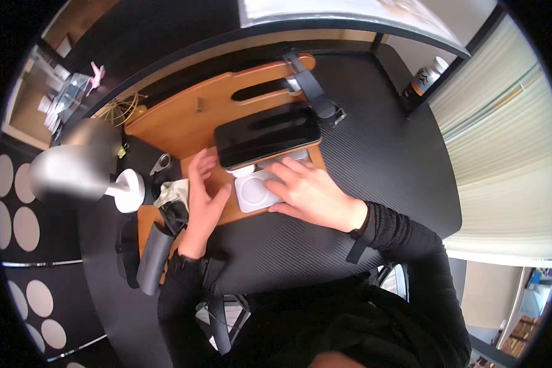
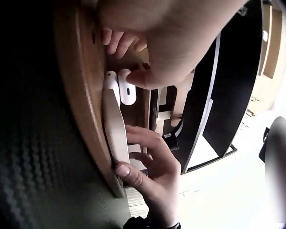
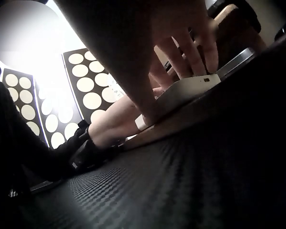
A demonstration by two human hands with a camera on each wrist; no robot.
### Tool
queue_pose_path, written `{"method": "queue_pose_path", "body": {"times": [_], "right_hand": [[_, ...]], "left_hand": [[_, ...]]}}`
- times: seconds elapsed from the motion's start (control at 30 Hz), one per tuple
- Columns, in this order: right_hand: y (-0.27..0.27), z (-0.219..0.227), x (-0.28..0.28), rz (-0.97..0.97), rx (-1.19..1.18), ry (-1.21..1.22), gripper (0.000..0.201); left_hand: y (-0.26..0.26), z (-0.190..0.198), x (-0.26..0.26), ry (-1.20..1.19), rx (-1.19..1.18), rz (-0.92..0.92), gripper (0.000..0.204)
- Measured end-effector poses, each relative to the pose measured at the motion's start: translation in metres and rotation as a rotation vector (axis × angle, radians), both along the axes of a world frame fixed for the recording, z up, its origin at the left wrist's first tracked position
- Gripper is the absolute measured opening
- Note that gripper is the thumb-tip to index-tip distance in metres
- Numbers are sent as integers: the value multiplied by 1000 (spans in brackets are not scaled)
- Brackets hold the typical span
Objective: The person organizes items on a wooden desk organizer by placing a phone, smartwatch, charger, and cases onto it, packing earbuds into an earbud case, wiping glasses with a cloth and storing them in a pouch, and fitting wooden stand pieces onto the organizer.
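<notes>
A flat white square device (image 1: 252,191) with a round ring on top lies at the front of a wooden organizer. My right hand (image 1: 316,193) grips its right side, thumb at the near edge and fingers over the top; the left wrist view shows this hand (image 2: 155,167) pinching the device (image 2: 115,126). A small port shows on the device's side (image 3: 190,90) in the right wrist view. To the left, my left hand (image 1: 203,205) is held with fingers relaxed and holds nothing. Its thumb is near a small white rounded item (image 2: 127,88); whether they touch, I cannot tell.
A black glossy phone-like slab (image 1: 267,136) leans on the organizer (image 1: 184,126), with a dark-strapped watch (image 1: 313,89) on its back panel. A white lamp base (image 1: 129,190) and a dark cylinder (image 1: 154,259) stand left. A bottle (image 1: 424,80) is at back right.
</notes>
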State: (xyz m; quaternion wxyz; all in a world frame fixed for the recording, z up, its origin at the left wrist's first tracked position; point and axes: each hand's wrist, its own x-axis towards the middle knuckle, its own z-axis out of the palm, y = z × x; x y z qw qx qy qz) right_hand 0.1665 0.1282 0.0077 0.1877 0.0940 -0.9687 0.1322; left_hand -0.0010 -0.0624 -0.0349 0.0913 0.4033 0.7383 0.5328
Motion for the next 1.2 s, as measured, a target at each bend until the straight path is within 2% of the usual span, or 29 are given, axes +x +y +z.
{"method": "queue_pose_path", "body": {"times": [0.03, 0.1, 0.13, 0.17, 0.23, 0.3, 0.37, 0.4, 0.43, 0.5, 0.53, 0.6, 0.73, 0.83, 0.9, 0.93, 1.03, 1.1, 1.2], "right_hand": [[4, 2, 3, -17, 4, -5, 34], [15, 9, 8, -29, -133, -59, 29], [29, 9, 13, -9, -166, -55, 30], [41, 18, 20, -87, -246, -247, 29], [71, 24, 30, -244, -209, -371, 26], [99, 20, 33, -422, -111, -352, 20], [120, 15, 27, -493, -192, -185, 24], [128, 9, 20, -491, -180, -129, 38], [137, 3, 13, -410, -247, -72, 45], [148, -16, 0, -257, -223, -19, 48], [151, -19, -6, -245, -225, -12, 48], [158, -25, -13, -185, -149, -111, 50], [152, -18, -12, -178, -311, -155, 55], [144, -16, 9, -221, -387, -156, 57], [143, -17, 26, -186, -715, -230, 57], [134, -7, 34, -205, -770, -304, 55], [97, 17, 46, -174, -767, -362, 58], [81, 13, 47, -96, -676, -319, 60], [53, 11, 43, -204, -470, -265, 66]], "left_hand": [[-2, 1, 6, -5, 4, -17, 72], [-7, 5, 15, 65, -91, 30, 63], [-8, 8, 20, 19, -87, 22, 59], [-10, 8, 23, 17, -81, 14, 59], [-11, 7, 29, 34, -140, 0, 63], [-8, 9, 35, 63, -172, 3, 66], [-7, 13, 38, 188, -264, 30, 68], [-7, 13, 38, 192, -266, 38, 68], [-6, 13, 39, 209, -261, 42, 69], [-7, 13, 40, 234, -260, 62, 71], [-6, 13, 42, 282, -282, 61, 72], [-6, 11, 42, 358, -301, 60, 74], [-6, 13, 44, 389, -300, 72, 73], [-6, 9, 43, 301, -252, 72, 73], [-6, 9, 44, 278, -234, 75, 73], [-7, 10, 45, 274, -235, 77, 73], [-7, 13, 45, 262, -272, 81, 73], [-9, 16, 44, 324, -266, 87, 72], [-14, 18, 44, 311, -299, 107, 73]]}}
